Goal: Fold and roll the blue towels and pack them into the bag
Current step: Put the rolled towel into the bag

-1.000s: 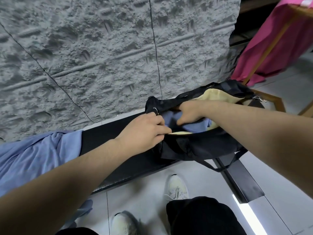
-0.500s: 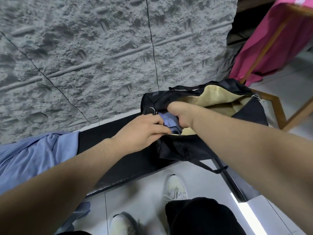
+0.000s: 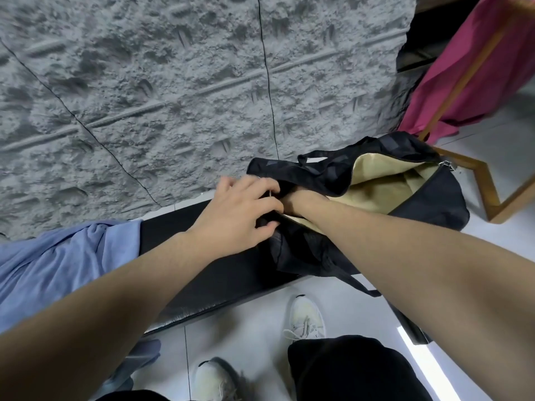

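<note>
Two bare forearms, no sleeves, watch or jewellery on either. The left hand [image 3: 243, 211] shows short, unpainted nails; the right hand [image 3: 292, 198] shows only its wrist and the back near it. Below the hands, loose black fabric trousers [image 3: 347, 369] cover the legs, and two pale, off-white lace-up trainers [image 3: 307, 318] with white laces cover the feet.

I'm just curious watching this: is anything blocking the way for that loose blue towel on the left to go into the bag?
Nothing visible lies on the bench between the blue towel and the bag; both hands are at its open mouth.
</note>
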The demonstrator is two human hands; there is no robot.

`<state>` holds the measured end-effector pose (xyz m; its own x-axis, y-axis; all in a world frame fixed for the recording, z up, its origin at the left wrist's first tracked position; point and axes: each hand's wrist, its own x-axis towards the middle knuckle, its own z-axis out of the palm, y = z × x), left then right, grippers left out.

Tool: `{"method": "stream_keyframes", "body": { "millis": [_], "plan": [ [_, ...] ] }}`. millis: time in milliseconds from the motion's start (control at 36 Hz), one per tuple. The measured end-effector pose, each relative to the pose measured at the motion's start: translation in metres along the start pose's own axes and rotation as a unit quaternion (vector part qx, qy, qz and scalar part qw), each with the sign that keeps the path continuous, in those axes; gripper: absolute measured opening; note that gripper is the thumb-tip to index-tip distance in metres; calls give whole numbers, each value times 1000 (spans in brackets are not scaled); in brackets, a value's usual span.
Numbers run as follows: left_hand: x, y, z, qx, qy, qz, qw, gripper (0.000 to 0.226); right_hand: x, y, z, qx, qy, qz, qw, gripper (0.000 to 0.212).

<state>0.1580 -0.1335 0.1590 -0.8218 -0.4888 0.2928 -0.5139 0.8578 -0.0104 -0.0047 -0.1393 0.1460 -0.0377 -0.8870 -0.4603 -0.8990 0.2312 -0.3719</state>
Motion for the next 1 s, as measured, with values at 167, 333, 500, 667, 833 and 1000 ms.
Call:
{"method": "stream_keyframes", "body": {
  "millis": [167, 333, 500, 667, 833, 1000],
  "plan": [
    [-16, -1, 7, -161, -5, -64, 985, 10, 16, -5, 11, -63, -40, -29, 997, 75],
    [-17, 2, 4, -237, -40, -110, 964, 10, 2, -9, 0, -81, -51, -2, 995, 40],
    [-14, -2, 7, -235, -72, -114, 963, 14, 6, -10, 10, -72, -43, -46, 995, 47],
    [-14, -6, 11, -224, -107, -125, 961, 25, 1, -5, 19, -46, -16, -45, 998, 46],
    [-14, -9, 16, -220, -111, -131, 960, 30, 3, -8, 20, -19, -34, -62, 997, 47],
    [-10, -11, 16, -210, -125, -133, 960, 25, -5, 1, 14, 63, -70, -15, 995, 56]
  ]
}}
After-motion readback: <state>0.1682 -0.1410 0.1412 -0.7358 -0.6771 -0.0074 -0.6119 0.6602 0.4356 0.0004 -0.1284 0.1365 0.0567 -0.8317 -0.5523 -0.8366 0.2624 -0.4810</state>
